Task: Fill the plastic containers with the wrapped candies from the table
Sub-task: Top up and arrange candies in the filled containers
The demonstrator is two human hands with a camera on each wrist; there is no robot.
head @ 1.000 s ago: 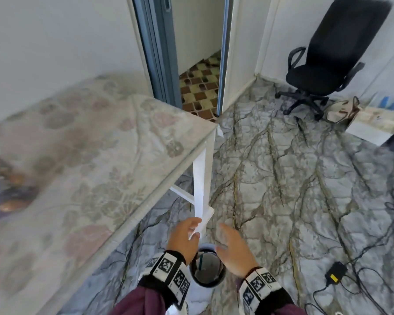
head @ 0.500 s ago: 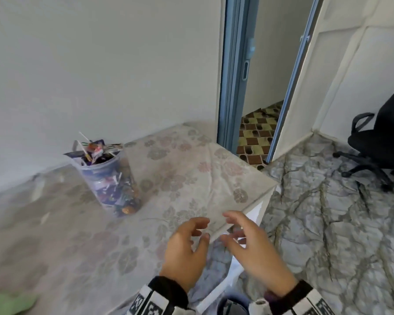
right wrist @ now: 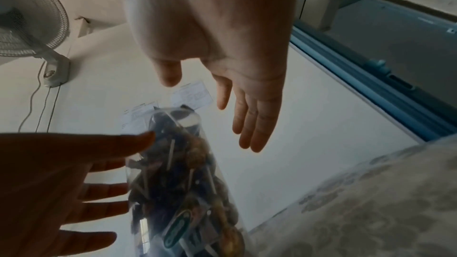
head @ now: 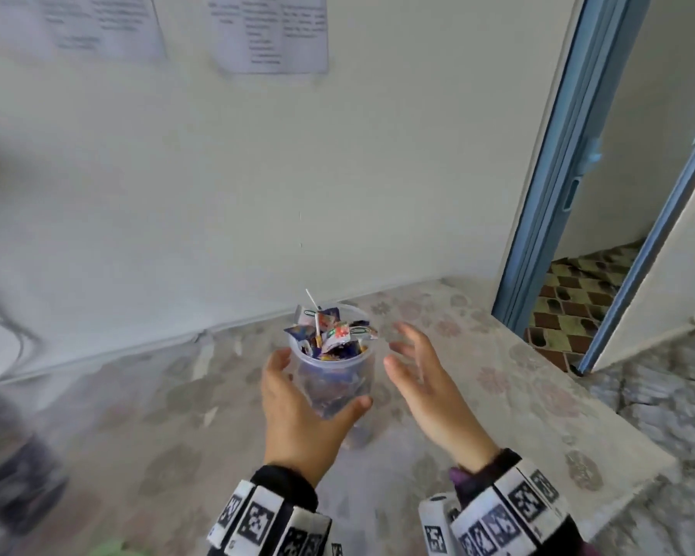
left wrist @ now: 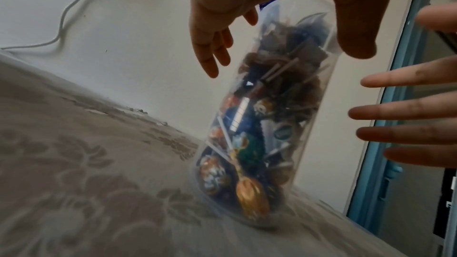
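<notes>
A flowered table (head: 538, 403) runs along a white wall (head: 257, 174), and a clear plastic container (head: 334, 379) stands upright on it toward the back edge — heaped with wrapped candies (head: 332, 329), some poking above the rim. The left hand (head: 297, 419) cups the container's near side, thumb and fingers spread around it but not plainly closed, while the right hand (head: 430, 387) hovers just beside it — fingers straight, holding nothing.

The printed sheets (head: 267, 32) on the wall are too blurred to read and cut by the top edge. A dark shape (head: 13, 471) at the left edge of the tabletop (head: 538, 395) is smeared — I cannot tell what it is. The left hand (head: 297, 415) hides the near side of the plastic container (head: 338, 379) — whether they touch is unclear.
</notes>
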